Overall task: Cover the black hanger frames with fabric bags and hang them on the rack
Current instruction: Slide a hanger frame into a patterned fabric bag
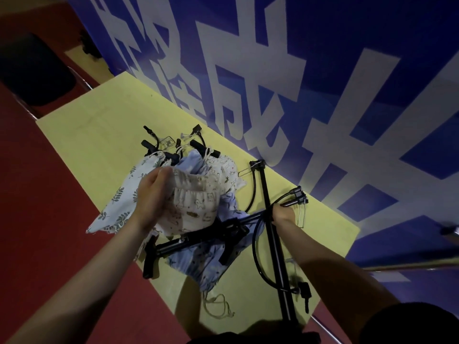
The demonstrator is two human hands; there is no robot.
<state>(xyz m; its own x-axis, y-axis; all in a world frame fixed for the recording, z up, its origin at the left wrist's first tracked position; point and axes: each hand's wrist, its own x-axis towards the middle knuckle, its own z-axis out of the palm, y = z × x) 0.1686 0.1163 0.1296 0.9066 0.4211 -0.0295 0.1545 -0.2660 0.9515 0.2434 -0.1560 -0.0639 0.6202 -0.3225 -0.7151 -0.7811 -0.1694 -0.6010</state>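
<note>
The left hand (pixel 151 194) grips a cream printed fabric bag (pixel 196 202) above the yellow worktop (pixel 99 125). The right hand (pixel 283 214) holds a black hanger frame (pixel 250 244) beside the rack (pixel 270 219).

I am looking down at what seems to be an event or exhibition hall, not a home. A large blue banner wall (pixel 310 78) printed with huge white characters is running just beyond my fingers, hard against the far edge of a plain yellow table (pixel 99 130). Red floor covering (pixel 37 207) is spreading out to the left of my fingers, and a dark padded chair seat (pixel 32 70) on a metal frame is standing well apart, far left.
</note>
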